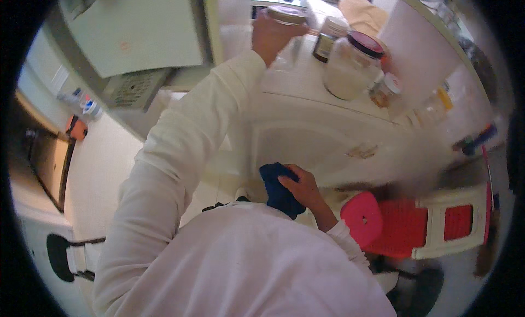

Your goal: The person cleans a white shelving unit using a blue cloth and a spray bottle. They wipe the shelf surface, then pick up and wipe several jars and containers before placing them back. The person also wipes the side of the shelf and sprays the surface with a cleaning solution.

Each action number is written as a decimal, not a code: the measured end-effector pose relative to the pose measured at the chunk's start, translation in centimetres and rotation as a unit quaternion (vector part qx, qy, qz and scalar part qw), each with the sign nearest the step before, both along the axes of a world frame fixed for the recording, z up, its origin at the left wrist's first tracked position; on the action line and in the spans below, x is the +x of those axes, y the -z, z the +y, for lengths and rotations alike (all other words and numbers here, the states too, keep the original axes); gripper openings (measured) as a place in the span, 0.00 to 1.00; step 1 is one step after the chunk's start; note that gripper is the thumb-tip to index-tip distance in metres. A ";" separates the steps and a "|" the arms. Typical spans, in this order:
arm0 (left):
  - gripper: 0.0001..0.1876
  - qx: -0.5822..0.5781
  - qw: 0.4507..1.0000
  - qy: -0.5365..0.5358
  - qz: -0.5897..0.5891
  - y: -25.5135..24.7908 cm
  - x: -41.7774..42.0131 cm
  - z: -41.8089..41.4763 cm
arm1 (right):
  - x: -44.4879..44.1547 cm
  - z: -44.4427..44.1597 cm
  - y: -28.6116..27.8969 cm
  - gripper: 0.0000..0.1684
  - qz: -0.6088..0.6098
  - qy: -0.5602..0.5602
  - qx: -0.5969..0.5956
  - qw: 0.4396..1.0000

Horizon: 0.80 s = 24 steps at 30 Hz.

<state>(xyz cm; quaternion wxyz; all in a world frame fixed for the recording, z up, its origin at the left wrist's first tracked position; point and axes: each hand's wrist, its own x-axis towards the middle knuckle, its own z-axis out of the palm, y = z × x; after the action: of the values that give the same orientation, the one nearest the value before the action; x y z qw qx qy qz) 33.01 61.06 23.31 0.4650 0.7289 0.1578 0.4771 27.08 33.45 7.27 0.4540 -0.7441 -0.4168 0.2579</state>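
Note:
My left hand (279,36) reaches up to the far end of the counter, its fingers wrapped around a clear jar with a pale lid (286,14). Close to my waist, my right hand (304,187) grips a folded dark blue cloth (279,190). To the right of the held jar stand a smaller jar with dark contents (328,40) and a big glass jar with a dark-rimmed lid (350,71). A small white-lidded jar (385,89) is beside the big one. The held jar's lower part is partly hidden by my hand.
The white counter (295,83) has a raised edge and a recessed surface (303,144) nearer me. A yellow-lidded container (437,103) lies further right. Below it are a pink seat (361,218) and a red and cream plastic piece (420,228). An open cabinet door (135,34) is at the upper left.

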 end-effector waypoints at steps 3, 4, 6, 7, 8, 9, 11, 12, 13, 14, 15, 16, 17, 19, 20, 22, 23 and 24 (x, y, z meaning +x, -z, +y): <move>0.38 0.037 0.998 -0.058 -0.001 3.9 3.9 4.5 | 0.2 -3.3 1.6 0.22 0.024 0.071 -0.013 0.997; 0.33 0.043 0.995 -0.087 -0.012 3.8 4.4 3.7 | 0.3 -4.3 2.3 0.22 0.026 0.102 -0.013 0.994; 0.30 0.049 0.989 -0.135 -0.030 3.9 4.9 4.4 | 0.1 -5.6 2.7 0.22 0.038 0.138 -0.026 0.989; 0.30 0.046 0.987 -0.148 -0.033 3.5 4.6 4.6 | -0.4 -5.9 2.7 0.22 0.045 0.152 -0.037 0.987; 0.36 0.015 0.993 -0.112 0.023 3.2 4.0 4.8 | -0.8 -6.1 2.7 0.23 0.053 0.161 -0.029 0.985; 0.39 0.024 0.991 -0.130 0.021 2.7 3.8 4.0 | -1.0 -6.3 2.7 0.23 0.061 0.166 -0.020 0.984; 0.45 0.043 0.984 -0.172 0.017 2.2 3.5 3.2 | -1.2 -6.6 2.5 0.23 0.090 0.175 0.000 0.980; 0.48 0.042 0.985 -0.167 0.025 2.3 3.4 3.5 | -1.0 -6.4 1.9 0.23 0.105 0.178 0.007 0.978; 0.51 0.042 0.985 -0.165 0.033 2.4 3.3 3.8 | -0.7 -6.2 1.3 0.23 0.121 0.178 0.013 0.976; 0.54 0.041 0.985 -0.164 0.041 2.5 3.1 4.2 | -0.4 -6.0 0.8 0.23 0.098 0.197 0.038 0.975; 0.57 0.038 0.984 -0.165 0.048 2.6 2.8 4.6 | 0.1 -5.8 0.0 0.23 0.073 0.213 0.060 0.972; 0.60 0.029 0.983 -0.171 0.057 2.2 2.1 3.5 | 0.7 -5.7 -0.7 0.23 0.050 0.231 0.087 0.968; 0.60 0.059 0.978 -0.189 0.062 2.4 1.7 3.0 | 1.8 -5.5 -2.4 0.25 -0.008 0.256 0.118 0.959; 0.59 0.115 0.965 -0.223 0.073 2.9 0.9 2.2 | 4.9 -5.1 -6.8 0.29 -0.142 0.293 0.152 0.933; 0.58 0.099 0.971 -0.202 0.081 3.1 0.1 1.8 | 6.7 -4.6 -9.0 0.31 -0.218 0.303 0.153 0.915; 0.57 0.075 0.980 -0.159 0.095 3.0 -0.6 0.5 | 10.0 -3.7 -12.3 0.36 -0.217 0.288 0.136 0.923; 0.56 0.064 0.984 -0.134 0.100 2.8 -0.8 0.2 | 11.6 -2.6 -12.6 0.37 -0.237 0.269 0.122 0.926; 0.53 0.038 0.990 -0.096 0.092 3.3 -0.6 0.7 | 13.3 -1.6 -12.6 0.39 -0.261 0.252 0.108 0.926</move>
<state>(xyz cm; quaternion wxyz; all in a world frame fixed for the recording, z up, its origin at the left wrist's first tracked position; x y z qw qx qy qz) 32.38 61.77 20.02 0.3728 0.7682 0.2512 0.4559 40.40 31.87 19.83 0.4569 -0.8118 -0.3448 -0.1152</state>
